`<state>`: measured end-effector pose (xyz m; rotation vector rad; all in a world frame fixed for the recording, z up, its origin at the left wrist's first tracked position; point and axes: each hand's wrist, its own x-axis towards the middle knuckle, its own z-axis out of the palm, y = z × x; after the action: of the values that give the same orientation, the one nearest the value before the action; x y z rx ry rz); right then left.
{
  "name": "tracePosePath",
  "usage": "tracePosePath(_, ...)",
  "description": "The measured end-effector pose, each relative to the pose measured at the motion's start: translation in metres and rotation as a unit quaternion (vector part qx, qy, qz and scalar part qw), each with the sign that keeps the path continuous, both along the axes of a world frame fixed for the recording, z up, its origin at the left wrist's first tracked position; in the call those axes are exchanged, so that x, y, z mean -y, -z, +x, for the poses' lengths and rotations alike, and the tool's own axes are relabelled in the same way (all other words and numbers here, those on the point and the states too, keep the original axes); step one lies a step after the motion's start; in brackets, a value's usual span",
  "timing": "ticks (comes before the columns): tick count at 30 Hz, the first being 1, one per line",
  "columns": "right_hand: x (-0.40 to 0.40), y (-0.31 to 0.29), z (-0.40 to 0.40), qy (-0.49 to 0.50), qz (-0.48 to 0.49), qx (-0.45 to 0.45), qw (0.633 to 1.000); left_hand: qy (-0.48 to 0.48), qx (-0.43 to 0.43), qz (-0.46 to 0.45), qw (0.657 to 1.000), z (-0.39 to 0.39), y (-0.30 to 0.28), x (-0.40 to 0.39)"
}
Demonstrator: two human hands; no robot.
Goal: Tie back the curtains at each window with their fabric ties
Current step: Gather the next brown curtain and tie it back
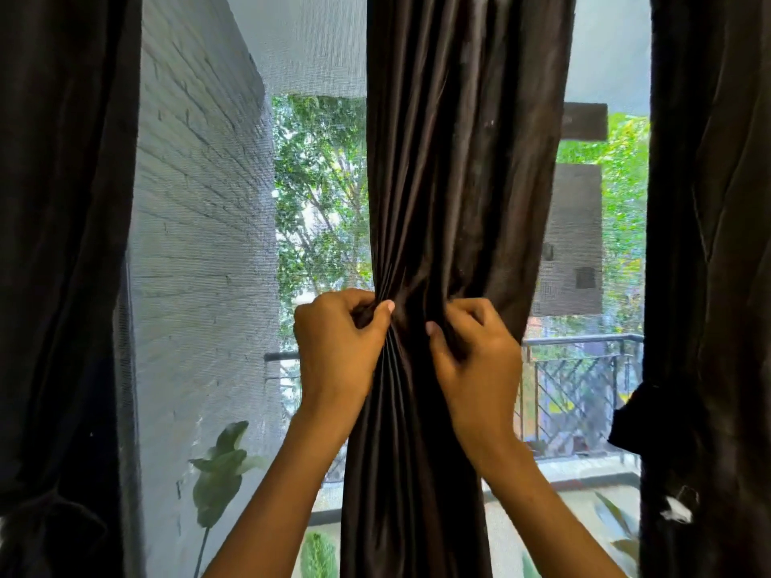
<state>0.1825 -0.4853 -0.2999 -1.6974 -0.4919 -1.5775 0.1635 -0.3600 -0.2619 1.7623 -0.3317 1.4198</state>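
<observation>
Middle curtain (454,181): dark, satiny panel hanging in front of the window, between two other dark panels at the frame edges. It is cinched to a narrow waist at about mid-height, fanning out above and below; judged reason: gathering the folds so a tie can hold them as one bundle.

Left curtain (62,244) and right curtain (709,244): both hang straight, cut off by the frame. A dark lump on the right panel's inner edge may be a tie or knot; cannot confirm.

Left hand (338,344): grip closed in a fist at the left side of the waist, thumb pressed over a small wad of dark cloth.

Right hand (471,352): grip closed likewise at the right side, fingers curled in, thumb tip against the folds. The two hands sit level, nearly touching, pulling toward each other; judged a tightening or knotting step.

Fabric tie: same colour as the curtain, so not separable from the folds. Whether each fist holds a tie end or only curtain cloth, cannot tell. Any knot is hidden between the hands.

Top rail and curtain hems: out of frame.
</observation>
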Motion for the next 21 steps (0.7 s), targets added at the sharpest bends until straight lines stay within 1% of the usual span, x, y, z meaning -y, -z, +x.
tracePosePath(2,-0.011,0.001,-0.01,0.054,-0.076,-0.041,0.995,0.004,0.005,0.012,1.0,-0.002,0.001,0.004)
tracePosePath(4,-0.015,-0.001,-0.016,0.086,-0.13,-0.091,0.983,0.013,0.008,0.017,1.0,-0.004,0.002,0.007)
tracePosePath(8,-0.007,-0.003,-0.019,0.108,-0.203,-0.108,0.967,0.046,0.019,-0.001,0.999,-0.006,0.006,0.009)
tracePosePath(12,0.001,-0.007,-0.02,0.098,-0.261,-0.124,0.952,0.047,0.007,-0.01,0.999,-0.008,0.006,0.011)
tracePosePath(15,0.01,-0.005,-0.017,0.047,-0.288,-0.114,0.95,0.013,-0.009,-0.007,1.0,-0.005,0.002,0.011)
tracePosePath(16,0.013,-0.003,-0.016,0.02,-0.271,-0.106,0.957,0.005,-0.011,-0.005,1.0,-0.005,0.001,0.01)
tracePosePath(17,0.016,-0.002,-0.015,0.001,-0.225,-0.088,0.97,0.001,-0.012,-0.004,1.0,-0.004,0.0,0.01)
tracePosePath(19,0.021,-0.001,-0.009,0.004,-0.073,-0.039,0.997,0.002,-0.01,-0.006,1.0,-0.004,0.0,0.009)
tracePosePath(20,0.025,-0.002,-0.007,0.008,-0.004,-0.034,0.999,0.005,-0.009,-0.006,1.0,-0.004,0.0,0.009)
tracePosePath(21,0.028,-0.003,-0.005,0.0,0.039,-0.043,0.998,0.008,-0.009,-0.005,1.0,-0.004,0.0,0.009)
